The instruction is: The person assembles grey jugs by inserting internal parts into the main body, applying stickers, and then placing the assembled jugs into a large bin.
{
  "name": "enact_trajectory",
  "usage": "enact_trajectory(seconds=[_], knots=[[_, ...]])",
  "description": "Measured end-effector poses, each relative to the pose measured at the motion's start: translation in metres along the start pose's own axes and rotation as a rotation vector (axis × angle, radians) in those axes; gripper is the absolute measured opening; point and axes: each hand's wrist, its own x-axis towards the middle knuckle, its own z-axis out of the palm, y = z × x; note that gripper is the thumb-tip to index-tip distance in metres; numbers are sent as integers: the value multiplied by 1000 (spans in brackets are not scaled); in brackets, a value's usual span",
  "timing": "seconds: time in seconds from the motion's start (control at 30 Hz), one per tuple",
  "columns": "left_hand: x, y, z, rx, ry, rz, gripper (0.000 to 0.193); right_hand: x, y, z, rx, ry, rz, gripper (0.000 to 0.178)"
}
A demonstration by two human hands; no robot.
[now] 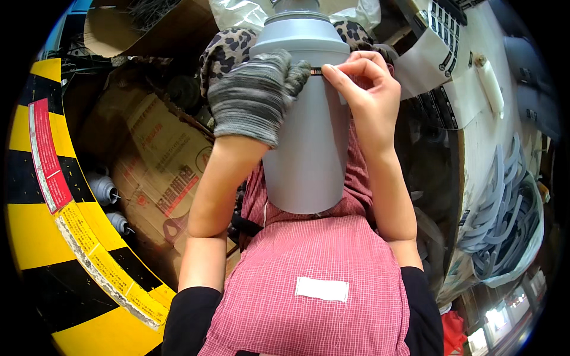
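A large grey plastic cylinder [306, 148] with a stepped, narrower far end lies across my lap, pointing away from me. Against its upper surface is a small black label [316, 71] with light print. My left hand [249, 95], in a grey and black striped knit glove, is closed at the cylinder's left side. Its thumb and forefinger meet at the label's left end; its other fingertips are hidden. The bare right hand [371, 89] pinches the right end of the label between thumb and forefinger, its other fingers curled.
Sheets of black labels [445, 38] lie on the bench at right, near a white roll [490, 86]. Farther down, a bag holds several grey hoses [504, 202]. At left are a cardboard box [157, 154], small grey parts [102, 188] and a yellow-and-black striped edge [41, 237].
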Motion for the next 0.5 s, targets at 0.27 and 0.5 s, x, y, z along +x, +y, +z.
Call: enact_trajectory(seconds=[0.27, 0.5], knots=[[5, -31, 34, -873, 263, 17, 54, -28, 48, -81, 304, 118, 245, 21], [35, -77, 75, -1435, 91, -93, 47, -157, -1, -260, -407, 80, 211, 15]])
